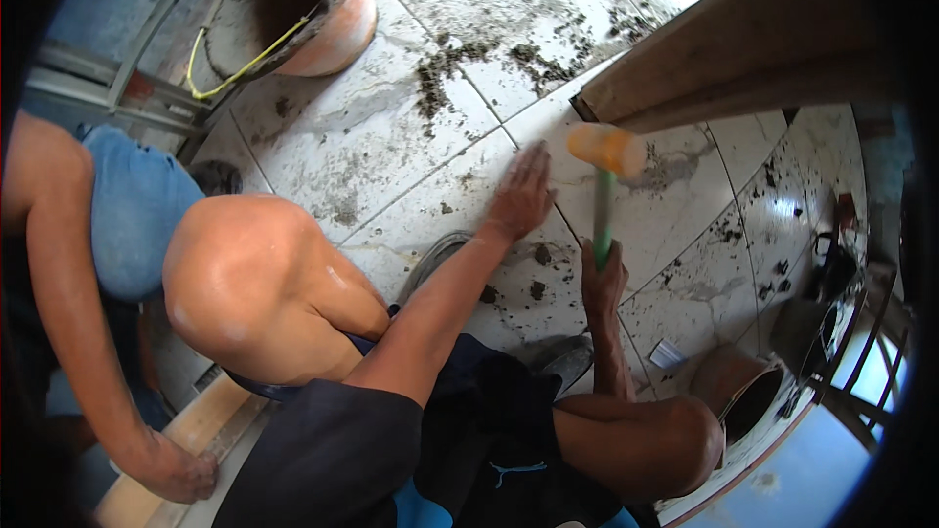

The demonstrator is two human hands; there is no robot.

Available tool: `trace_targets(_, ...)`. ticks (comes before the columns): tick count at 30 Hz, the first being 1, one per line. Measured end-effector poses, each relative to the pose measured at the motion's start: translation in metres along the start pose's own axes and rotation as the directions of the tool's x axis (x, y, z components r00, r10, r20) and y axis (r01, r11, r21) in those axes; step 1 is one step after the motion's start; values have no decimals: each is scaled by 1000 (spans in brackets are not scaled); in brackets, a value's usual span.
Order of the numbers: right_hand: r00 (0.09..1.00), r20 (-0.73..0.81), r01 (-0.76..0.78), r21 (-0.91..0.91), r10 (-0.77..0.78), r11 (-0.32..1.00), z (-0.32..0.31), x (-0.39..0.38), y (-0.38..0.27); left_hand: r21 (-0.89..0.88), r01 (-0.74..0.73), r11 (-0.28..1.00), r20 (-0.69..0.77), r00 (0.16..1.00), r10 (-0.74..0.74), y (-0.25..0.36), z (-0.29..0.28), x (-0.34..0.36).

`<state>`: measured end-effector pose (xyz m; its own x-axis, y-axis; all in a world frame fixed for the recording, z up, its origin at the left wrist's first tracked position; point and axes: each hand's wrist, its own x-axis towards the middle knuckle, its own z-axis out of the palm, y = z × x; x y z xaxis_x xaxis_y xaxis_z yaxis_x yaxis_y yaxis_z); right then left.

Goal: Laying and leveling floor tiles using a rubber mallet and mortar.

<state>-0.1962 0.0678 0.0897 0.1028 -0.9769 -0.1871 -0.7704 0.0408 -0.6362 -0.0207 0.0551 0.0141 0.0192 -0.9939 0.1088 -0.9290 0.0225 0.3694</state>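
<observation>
Squatting over a floor of white marbled tiles [411,132], I have my left hand [521,194] resting palm down on a tile, fingers stretched and close to a grout line. My right hand [603,279] is wrapped round the green handle of a mallet [603,200]. The mallet's orange head, pale at one end, is held up just right of my left fingertips, slightly blurred. Dark crumbs of mortar [538,289] lie on the tiles around both hands.
A mortar-smeared bucket [333,34] with a yellow handle stands at upper left. A wooden board [724,44] juts in from the upper right. Left, a co-worker's hand [181,469] touches a long wooden plank [201,420]. Another bucket [729,381] lies tipped at lower right.
</observation>
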Motion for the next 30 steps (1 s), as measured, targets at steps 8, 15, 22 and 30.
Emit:
trace_targets(8,998,33,-49,-4,49,999,-5,1,2,124,267,956,-171,954,-244,-46,20,82)
trace_targets(15,993,114,54,-122,-40,991,9,15,12,160,184,970,-197,969,-151,-77,26,119)
trace_targets(22,993,113,52,-86,-42,995,12,20,13,189,189,964,-200,968,-151,-76,28,120)
trace_targets(30,993,117,38,-86,-28,996,8,21,9,228,191,955,-208,967,-144,-76,27,124)
